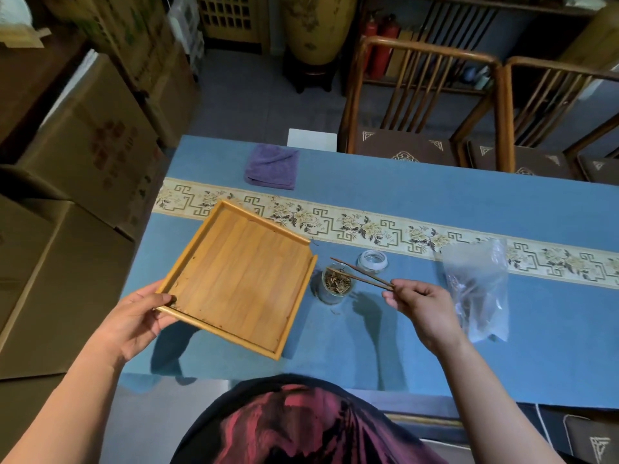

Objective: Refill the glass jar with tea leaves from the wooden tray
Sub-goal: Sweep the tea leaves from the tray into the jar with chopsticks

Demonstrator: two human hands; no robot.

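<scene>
blue tablecloth (418,202) underlies everything. left hand (134,316) grips the wooden tray (234,279) corner, nearly emptied and stiff. the glass jar (336,283), likely fragile, stands beside it holding tea leaves (337,282); right hand (418,299) pinches wooden tongs (360,275) over it.

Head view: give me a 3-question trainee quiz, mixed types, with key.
1. True or false: the wooden tray lies flat on the table.
2. What does the right hand hold? A) a spoon B) wooden tongs C) the jar lid
3. Fill in: the tongs' tips sit over the mouth of the ____.

Key:
1. False. The left hand grips its near corner and holds it tilted above the cloth.
2. B
3. glass jar, which has tea leaves inside.
</scene>
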